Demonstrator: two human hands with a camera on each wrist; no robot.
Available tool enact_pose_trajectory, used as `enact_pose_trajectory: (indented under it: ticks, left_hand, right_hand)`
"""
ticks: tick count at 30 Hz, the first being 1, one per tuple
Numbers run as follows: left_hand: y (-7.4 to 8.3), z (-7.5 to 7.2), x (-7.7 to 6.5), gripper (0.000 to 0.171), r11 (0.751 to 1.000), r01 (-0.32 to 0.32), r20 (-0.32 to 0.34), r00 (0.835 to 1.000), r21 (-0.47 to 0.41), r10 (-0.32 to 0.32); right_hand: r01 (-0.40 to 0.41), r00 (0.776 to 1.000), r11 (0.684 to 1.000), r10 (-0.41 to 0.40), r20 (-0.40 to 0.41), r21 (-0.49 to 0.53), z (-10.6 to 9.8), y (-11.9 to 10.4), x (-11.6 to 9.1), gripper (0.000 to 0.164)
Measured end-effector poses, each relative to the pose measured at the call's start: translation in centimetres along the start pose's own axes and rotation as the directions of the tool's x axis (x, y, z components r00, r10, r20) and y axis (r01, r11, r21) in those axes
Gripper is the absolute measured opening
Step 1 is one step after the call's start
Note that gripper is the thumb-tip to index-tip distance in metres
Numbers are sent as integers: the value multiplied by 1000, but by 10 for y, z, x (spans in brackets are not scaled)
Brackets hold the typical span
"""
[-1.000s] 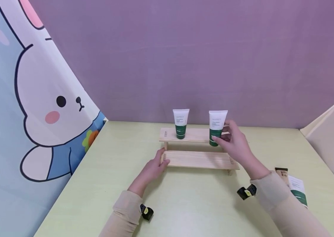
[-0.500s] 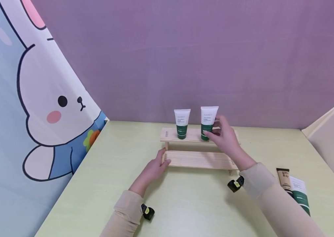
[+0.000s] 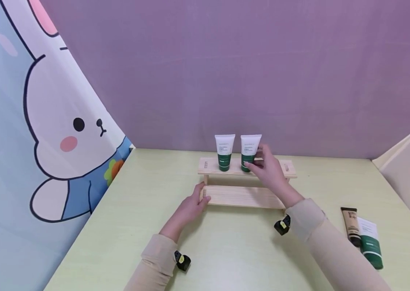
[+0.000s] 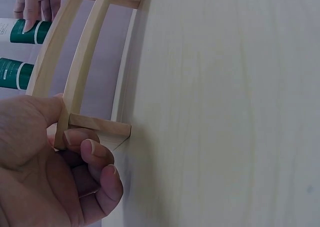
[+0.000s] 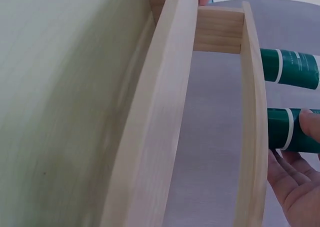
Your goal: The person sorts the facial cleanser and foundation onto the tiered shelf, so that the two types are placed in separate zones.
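One tube (image 3: 250, 147) got moved left, stood on the top shelf (image 3: 235, 166) of the wooden rack (image 3: 241, 197) near its twin (image 3: 224, 147) and pinched by the right hand (image 3: 269, 169); the rack's left end was held by the left hand (image 3: 189, 205).

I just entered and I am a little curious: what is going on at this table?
A person's right hand holds a green-and-white tube upright, its base at the upper shelf of a small wooden rack. A matching tube stands beside it on that shelf, with a gap between them. The left hand grips the rack at its left end. Over to the right, a beige tube and a third green-and-white one lie next to each other on the table.
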State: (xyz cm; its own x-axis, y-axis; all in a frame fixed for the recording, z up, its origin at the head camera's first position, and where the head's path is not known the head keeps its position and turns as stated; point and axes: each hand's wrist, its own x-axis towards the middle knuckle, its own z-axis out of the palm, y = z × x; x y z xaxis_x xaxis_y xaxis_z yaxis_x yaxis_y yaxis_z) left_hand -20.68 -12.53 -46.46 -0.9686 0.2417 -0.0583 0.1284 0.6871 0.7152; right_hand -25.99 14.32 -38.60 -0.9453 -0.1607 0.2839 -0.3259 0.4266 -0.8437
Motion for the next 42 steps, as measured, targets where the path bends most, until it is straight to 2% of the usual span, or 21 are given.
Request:
enact_pose_trajectory:
  ticks: [5, 10, 15, 21, 31, 37, 42]
  left_hand:
    - [1, 0, 0, 60, 1000, 4, -1, 1000, 1, -4]
    - [3, 0, 0, 60, 1000, 4, 2, 1000, 0, -4]
    - [2, -2, -1, 60, 1000, 8, -4, 1000, 3, -8]
    - [0, -2, -1, 60, 1000, 5, -4, 1000, 7, -5]
    - [0, -2, 0, 59, 1000, -4, 3, 1000, 9, 4]
    - [1, -3, 0, 60, 1000, 14, 13, 1000, 12, -14]
    - [0, -4, -1, 60, 1000, -1, 16, 1000, 7, 1]
  right_hand:
    - [0, 1000, 1000, 0, 4, -19, -2, 1, -3, 62]
    - [36, 999, 999, -36, -36, -13, -12, -2, -18, 64]
    - [84, 995, 996, -85, -48, -23, -27, -4, -38, 58]
    - [117, 991, 980, -125, -39, -158, -51, 2, -67, 41]
    - [12, 998, 923, -35, -53, -384, -106, 22, -121, 34]
    - [-32, 995, 879, -16, -95, -475, -133, 35, -148, 35]
    - [-82, 992, 845, 21, -121, -529, -151, 47, -168, 36]
